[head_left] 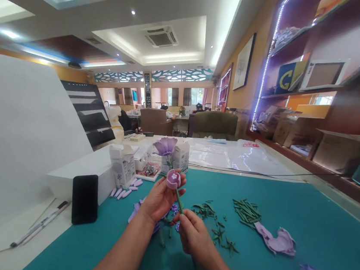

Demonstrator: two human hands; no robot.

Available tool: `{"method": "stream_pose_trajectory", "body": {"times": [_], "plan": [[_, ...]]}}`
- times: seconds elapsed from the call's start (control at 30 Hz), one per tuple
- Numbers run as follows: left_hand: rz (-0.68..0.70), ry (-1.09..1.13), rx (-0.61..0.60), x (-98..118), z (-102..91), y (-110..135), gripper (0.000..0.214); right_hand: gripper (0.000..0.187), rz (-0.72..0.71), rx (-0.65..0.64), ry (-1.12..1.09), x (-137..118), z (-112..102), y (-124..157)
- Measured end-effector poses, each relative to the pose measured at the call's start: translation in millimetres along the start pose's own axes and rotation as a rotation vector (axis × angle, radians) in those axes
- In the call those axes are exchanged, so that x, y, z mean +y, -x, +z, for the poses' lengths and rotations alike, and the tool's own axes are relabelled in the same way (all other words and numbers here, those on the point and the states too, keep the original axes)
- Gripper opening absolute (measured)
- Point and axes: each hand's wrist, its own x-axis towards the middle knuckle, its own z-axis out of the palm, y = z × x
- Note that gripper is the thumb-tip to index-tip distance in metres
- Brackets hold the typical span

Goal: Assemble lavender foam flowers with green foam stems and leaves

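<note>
On the left of the teal-topped desk (303, 218) a black rectangular phone (84, 198) stands against a white block (75, 170), with a small white carton (122, 165) just beyond it. Above the desk's middle, the left hand (159, 198) has its fingers closed around the base of a small purple artificial flower bud on a thin green stem (174, 179), while the right hand (193, 235), just below it, pinches the stem's lower end between fingers and thumb. Farther right lie a heap of short green stem pieces (245, 209) and loose pale purple fabric petals (276, 241), well apart from both hands.
</note>
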Motion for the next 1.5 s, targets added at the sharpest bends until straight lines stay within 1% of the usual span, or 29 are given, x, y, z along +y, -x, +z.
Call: {"method": "stream_pose_trajectory", "body": {"times": [0.13, 0.2, 0.27, 0.43, 0.5, 0.7, 0.93, 1.1, 1.3, 1.5], "plan": [[0.002, -0.017, -0.002, -0.9, 1.4, 1.0, 0.027, 0.047, 0.007, -0.025, 0.008, -0.1, -1.0, -1.5], [0.002, -0.039, 0.001, -1.1, 1.0, 1.2, 0.03, 0.048, 0.007, -0.008, 0.016, -0.3, -1.6, -2.4], [0.026, -0.076, 0.03, -1.1, -0.5, 0.6, 0.033, 0.048, -0.006, 0.025, 0.018, -0.7, -2.0, -3.1], [0.264, -0.145, 0.167, 0.9, -6.5, -4.1, 0.035, 0.044, -0.038, 0.065, 0.006, -0.9, -4.0, -4.6], [0.302, -0.161, 0.175, 2.3, -7.5, -5.5, 0.037, 0.043, -0.039, 0.078, 0.018, -0.2, -5.4, -5.0], [0.251, -0.2, 0.129, 2.2, -6.6, -8.0, 0.043, 0.044, -0.036, 0.092, 0.029, 3.9, -7.9, -7.3], [0.231, -0.178, 0.118, -2.2, -7.3, -12.2, 0.036, 0.045, -0.013, 0.086, 0.017, 5.8, -6.7, -8.7], [0.214, -0.141, 0.093, -3.8, -8.4, -12.8, 0.035, 0.047, -0.001, 0.067, -0.003, 3.9, -6.4, -7.4], [0.192, -0.087, 0.092, -6.0, -8.4, -11.5, 0.034, 0.049, 0.011, 0.054, -0.038, 1.8, -4.2, -6.0], [0.188, -0.07, 0.071, -6.8, -5.4, -10.7, 0.033, 0.051, 0.008, 0.069, -0.053, -2.9, -3.4, -3.2]]}}
